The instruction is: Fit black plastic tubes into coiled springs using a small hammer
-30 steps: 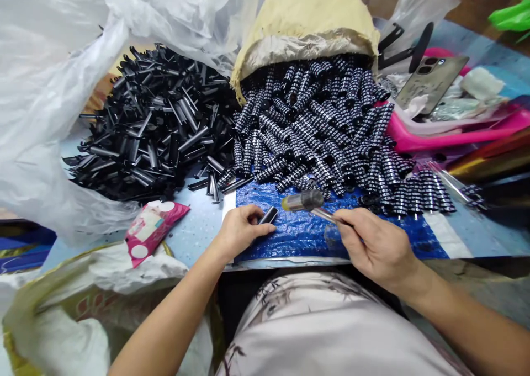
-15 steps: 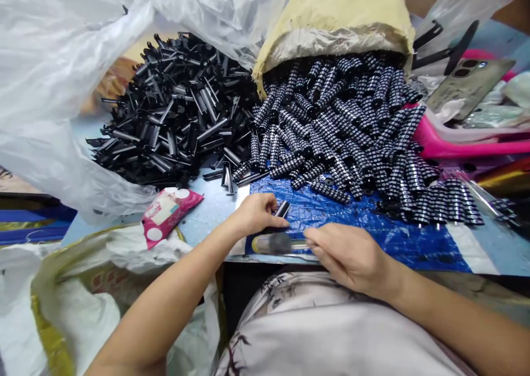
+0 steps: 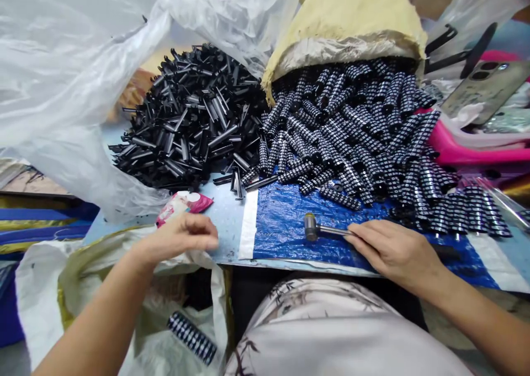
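Observation:
My right hand is closed round the handle of a small mallet, just above the blue plastic sheet. The mallet's head points left. My left hand is over the rim of an open white sack, left of the sheet. Its fingers are loosely bent, the thumb stands apart, and nothing shows in it. Below it, at the mouth of the sack, is a black-and-white checked cylinder; whether it is falling or lying there I cannot tell.
Loose black channel-shaped pieces are heaped at the back left. Many checked cylinders spill from a yellow sack. A pink packet lies behind my left hand. To the right are a pink tray and a phone.
My left hand has moved left from the sheet to the sack and let go of the piece it held. My right hand has shifted right with the mallet. The view has shifted slightly.

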A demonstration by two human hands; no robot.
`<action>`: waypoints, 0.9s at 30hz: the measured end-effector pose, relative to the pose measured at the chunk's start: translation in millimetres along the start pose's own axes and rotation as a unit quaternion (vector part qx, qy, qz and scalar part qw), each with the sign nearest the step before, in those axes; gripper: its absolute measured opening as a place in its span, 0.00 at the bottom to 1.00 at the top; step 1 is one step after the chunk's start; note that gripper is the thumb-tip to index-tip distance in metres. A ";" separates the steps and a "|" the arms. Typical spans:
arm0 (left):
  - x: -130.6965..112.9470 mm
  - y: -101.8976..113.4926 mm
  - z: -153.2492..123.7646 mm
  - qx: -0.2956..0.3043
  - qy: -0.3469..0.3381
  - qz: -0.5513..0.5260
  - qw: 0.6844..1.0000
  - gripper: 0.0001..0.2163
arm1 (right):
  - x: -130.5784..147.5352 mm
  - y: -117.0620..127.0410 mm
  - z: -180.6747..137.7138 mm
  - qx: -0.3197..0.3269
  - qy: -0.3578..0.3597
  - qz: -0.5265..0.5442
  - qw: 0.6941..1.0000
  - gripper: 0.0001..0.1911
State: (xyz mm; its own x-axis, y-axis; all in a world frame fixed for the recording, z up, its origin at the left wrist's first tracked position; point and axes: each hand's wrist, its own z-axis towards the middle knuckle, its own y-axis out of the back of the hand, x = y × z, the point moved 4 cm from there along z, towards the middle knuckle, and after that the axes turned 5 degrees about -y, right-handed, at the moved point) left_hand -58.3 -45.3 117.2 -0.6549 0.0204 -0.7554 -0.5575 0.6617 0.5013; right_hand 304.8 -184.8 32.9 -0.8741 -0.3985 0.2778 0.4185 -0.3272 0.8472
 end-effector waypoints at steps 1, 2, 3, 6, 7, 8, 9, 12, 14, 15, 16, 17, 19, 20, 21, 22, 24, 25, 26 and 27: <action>1.5 2.9 5.7 -0.077 0.003 0.039 0.996 0.19 | 0.0 -2.7 0.9 0.005 -0.001 -0.009 1.000 0.06; 0.7 2.9 15.0 -0.156 0.000 0.084 0.984 0.19 | 1.1 -4.4 3.6 0.008 -0.002 -0.008 1.000 0.06; -1.8 0.8 27.1 -0.228 -0.006 0.130 0.965 0.19 | 2.8 -4.9 8.2 0.009 -0.003 0.001 1.000 0.06; -9.1 -9.7 71.0 -0.324 -0.005 0.218 0.920 0.14 | 5.8 0.8 33.1 -0.017 0.001 0.037 0.999 0.08; -9.3 -11.2 84.5 -0.325 -0.002 0.219 0.920 0.13 | 4.6 4.6 45.0 -0.036 -0.001 0.041 0.999 0.09; -8.1 -11.2 96.0 -0.318 0.001 0.208 0.925 0.11 | 1.9 8.8 58.7 -0.060 -0.007 0.039 0.997 0.09; -5.6 -10.1 104.9 -0.307 0.001 0.188 0.933 0.10 | -2.0 12.8 74.1 -0.085 -0.016 0.030 0.996 0.08; 5.4 -4.0 116.7 -0.284 -0.005 0.130 0.950 0.07 | -17.7 18.2 128.5 -0.126 -0.070 -0.024 0.989 0.09; 13.1 -1.9 115.1 -0.287 -0.010 0.083 0.954 0.08 | -27.3 11.8 167.6 -0.090 -0.112 -0.077 0.987 0.11; 16.3 -2.0 112.4 -0.294 -0.011 0.055 0.954 0.08 | -31.6 5.9 185.8 -0.056 -0.137 -0.103 0.984 0.12; 19.0 -2.7 108.7 -0.304 -0.013 0.025 0.952 0.09 | -35.6 -1.0 201.8 -0.018 -0.165 -0.127 0.978 0.13; 21.1 -3.6 104.5 -0.317 -0.014 -0.006 0.948 0.10 | -38.9 -8.4 215.2 0.020 -0.190 -0.145 0.971 0.14; 24.1 -5.3 95.8 -0.348 -0.015 -0.067 0.935 0.11 | -43.6 -21.0 233.5 0.073 -0.218 -0.162 0.959 0.17; 25.1 -5.6 92.0 -0.364 -0.015 -0.094 0.927 0.12 | -45.5 -25.3 238.6 0.089 -0.222 -0.166 0.957 0.18; 25.9 -5.5 89.0 -0.378 -0.015 -0.118 0.918 0.12 | -47.5 -27.6 241.2 0.095 -0.223 -0.167 0.956 0.18; 26.5 -4.7 87.0 -0.391 -0.014 -0.139 0.910 0.12 | -49.7 -27.5 241.2 0.090 -0.225 -0.161 0.957 0.18; 26.8 -1.7 84.7 -0.418 -0.016 -0.168 0.893 0.12 | -53.2 -21.7 233.5 0.056 -0.226 -0.110 0.966 0.19; 26.3 0.3 83.7 -0.433 -0.018 -0.177 0.884 0.12 | -53.4 -16.6 225.6 0.028 -0.225 -0.055 0.973 0.20; 25.3 2.0 82.6 -0.447 -0.021 -0.181 0.876 0.13 | -52.3 -11.2 214.6 0.000 -0.223 0.023 0.975 0.21; 23.3 3.1 81.0 -0.459 -0.027 -0.184 0.869 0.13 | -49.6 -6.5 200.8 -0.024 -0.223 0.119 0.967 0.21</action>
State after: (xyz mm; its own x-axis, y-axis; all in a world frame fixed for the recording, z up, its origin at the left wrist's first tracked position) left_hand -34.0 18.0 67.0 -0.3344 -0.0137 -0.9423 -0.9124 -0.2458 0.3273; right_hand 295.9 9.2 104.6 -0.7662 -0.0618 0.6396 0.6230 -0.3152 0.7159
